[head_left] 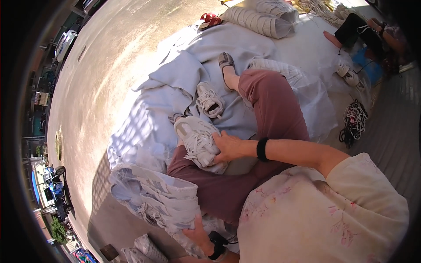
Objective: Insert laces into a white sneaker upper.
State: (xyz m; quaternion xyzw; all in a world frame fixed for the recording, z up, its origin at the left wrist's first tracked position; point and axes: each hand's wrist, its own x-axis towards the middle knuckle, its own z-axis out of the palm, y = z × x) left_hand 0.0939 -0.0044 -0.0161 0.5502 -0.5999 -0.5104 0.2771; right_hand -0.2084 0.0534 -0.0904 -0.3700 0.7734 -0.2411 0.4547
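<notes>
My right hand (228, 147) is closed on the near end of a white lace-up shoe upper (197, 140), which rests on my bent lower leg, loose laces bunched on top. By my left knee, my left hand (199, 236) grips the end of a long stack of nested white shoe uppers (160, 197), partly wrapped in clear plastic. Just beyond the upper in my right hand, a single white laced shoe (210, 101) lies on a pale blue-grey sheet (175, 72). Parts of both hands' fingers are hidden.
Nested stacks of pale uppers (261, 22) lie at the far edge of the sheet. A tangle of dark and white laces (354, 120) is at the right. Another person's bare foot (332, 39) shows at upper right. Red footwear (209, 21) sits near the sheet's edge.
</notes>
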